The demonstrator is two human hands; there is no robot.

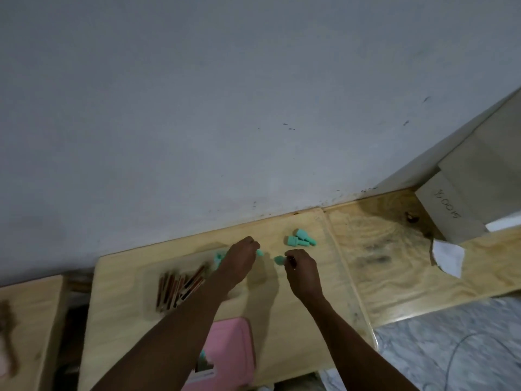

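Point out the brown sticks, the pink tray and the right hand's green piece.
brown sticks [180,289]: head view, middle of the pile.
pink tray [234,340]: head view, bare top surface.
green piece [279,260]: head view, end showing at the right hand [301,268].

Mint green up front: a little cluster of green caps, and the same shade on the green bit and the green chunk nearby. The sticks run reddish-brown, streaked with black and white. The counter is pale honey wood, and further right its grain swirls in loops around a dark smudge. There's a pink lid, plain and soft. The wall is flat blue-grey, flecked with small black marks. A white paper scrap, a grey box with dark lettering, and the floor is marbled grey and white.
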